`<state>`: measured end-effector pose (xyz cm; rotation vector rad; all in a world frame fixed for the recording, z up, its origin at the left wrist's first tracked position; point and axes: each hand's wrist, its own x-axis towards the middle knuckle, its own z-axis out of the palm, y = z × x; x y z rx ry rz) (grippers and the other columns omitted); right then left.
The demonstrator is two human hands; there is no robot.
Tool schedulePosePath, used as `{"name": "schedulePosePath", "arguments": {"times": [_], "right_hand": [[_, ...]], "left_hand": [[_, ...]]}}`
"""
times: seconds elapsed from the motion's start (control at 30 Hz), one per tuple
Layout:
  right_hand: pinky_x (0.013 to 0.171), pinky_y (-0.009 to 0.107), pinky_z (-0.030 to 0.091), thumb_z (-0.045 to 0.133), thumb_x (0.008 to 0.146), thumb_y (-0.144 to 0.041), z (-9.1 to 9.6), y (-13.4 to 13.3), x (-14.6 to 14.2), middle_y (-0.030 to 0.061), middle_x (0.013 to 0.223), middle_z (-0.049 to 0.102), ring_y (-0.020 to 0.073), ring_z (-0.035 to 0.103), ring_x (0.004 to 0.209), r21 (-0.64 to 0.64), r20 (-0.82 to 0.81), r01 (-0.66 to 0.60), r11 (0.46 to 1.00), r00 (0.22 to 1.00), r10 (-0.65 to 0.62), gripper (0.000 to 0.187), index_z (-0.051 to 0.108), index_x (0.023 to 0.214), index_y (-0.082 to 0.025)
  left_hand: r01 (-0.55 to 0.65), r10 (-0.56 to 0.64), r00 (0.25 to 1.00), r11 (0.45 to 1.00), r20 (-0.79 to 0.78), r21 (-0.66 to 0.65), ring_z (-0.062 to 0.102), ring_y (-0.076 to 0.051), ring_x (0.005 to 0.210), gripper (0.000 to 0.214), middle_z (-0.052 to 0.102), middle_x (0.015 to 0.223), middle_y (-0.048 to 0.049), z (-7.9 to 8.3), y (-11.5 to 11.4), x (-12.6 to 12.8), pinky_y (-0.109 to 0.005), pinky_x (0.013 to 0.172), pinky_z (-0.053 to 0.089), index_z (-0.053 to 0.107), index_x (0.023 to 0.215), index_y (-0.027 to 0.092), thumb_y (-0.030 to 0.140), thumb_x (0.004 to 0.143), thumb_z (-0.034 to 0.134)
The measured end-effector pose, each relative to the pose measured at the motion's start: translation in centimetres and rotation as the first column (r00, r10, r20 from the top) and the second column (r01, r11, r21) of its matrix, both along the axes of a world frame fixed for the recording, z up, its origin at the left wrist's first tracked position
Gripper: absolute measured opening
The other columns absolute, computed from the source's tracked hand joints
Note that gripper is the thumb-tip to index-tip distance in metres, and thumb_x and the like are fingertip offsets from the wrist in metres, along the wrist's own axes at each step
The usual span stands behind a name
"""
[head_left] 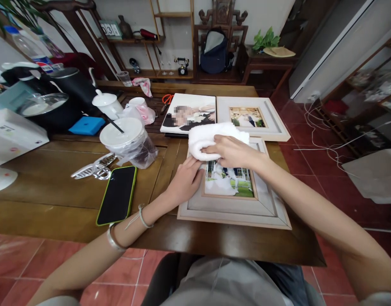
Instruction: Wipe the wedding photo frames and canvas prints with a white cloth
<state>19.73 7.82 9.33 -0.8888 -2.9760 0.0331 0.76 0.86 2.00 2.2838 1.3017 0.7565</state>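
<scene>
A white-framed photo point(233, 208) lies flat on the wooden table point(55, 182) in front of me. My left hand point(184, 180) rests on the frame's left edge, fingers flat and spread. My right hand point(232, 151) presses down on a folded white cloth point(208, 136) at the frame's top, fingers curled over it. Two more pictures lie beyond: an unframed photo print point(189, 112) and a second white-framed photo point(253, 117).
A black phone in a green case point(117, 194) lies to the left, with metal clips point(93, 168) and a lidded plastic cup in a bag point(128, 140) beside it. Kettle, teapot, boxes and a bottle crowd the far left. White cables trail on the red tile floor at right.
</scene>
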Motion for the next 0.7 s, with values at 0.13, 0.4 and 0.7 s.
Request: {"name": "schedulePosePath", "arguments": {"times": [0.13, 0.4, 0.7], "right_hand": [[0.070, 0.033, 0.042, 0.051, 0.066, -0.002, 0.1, 1.4, -0.1, 0.0092, 0.088, 0.061, 0.0251, 0.057, 0.089, -0.061, -0.071, -0.008, 0.998, 0.997, 0.003, 0.047, 0.066, 0.108, -0.017], [0.095, 0.035, 0.040, 0.041, 0.065, 0.007, -0.3, 0.7, 0.3, 0.0122, 0.139, 0.050, 0.0252, 0.041, 0.131, -0.194, -0.105, -0.074, 0.978, 0.993, 0.054, 0.064, 0.057, 0.122, -0.016], [0.059, 0.029, 0.034, 0.042, 0.068, 0.002, 2.2, -0.7, 1.9, 0.0099, 0.081, 0.069, 0.0197, 0.059, 0.069, -0.122, 0.062, 0.009, 0.993, 0.998, -0.001, 0.056, 0.062, 0.118, -0.013]], "left_hand": [[0.001, -0.001, 1.000, 1.000, -0.014, -0.010, 0.038, -0.028, 0.135, 0.043, 0.048, 0.141, -0.0125, -0.3, 0.1, 0.0, -0.051, 0.110, 0.034, 0.046, 0.136, 0.016, 0.020, 0.094, 0.039], [-0.005, 0.005, 1.000, 1.000, 0.007, 0.015, 0.044, -0.028, 0.129, 0.037, 0.052, 0.135, -0.0132, 0.1, 0.0, 0.1, -0.050, 0.106, 0.039, 0.051, 0.129, 0.017, 0.018, 0.094, 0.039], [0.002, -0.003, 0.999, 1.000, 0.035, 0.013, 0.042, -0.025, 0.133, 0.040, 0.051, 0.139, -0.0125, -0.3, 0.2, 0.0, -0.050, 0.111, 0.035, 0.050, 0.132, 0.017, 0.018, 0.093, 0.041]]}}
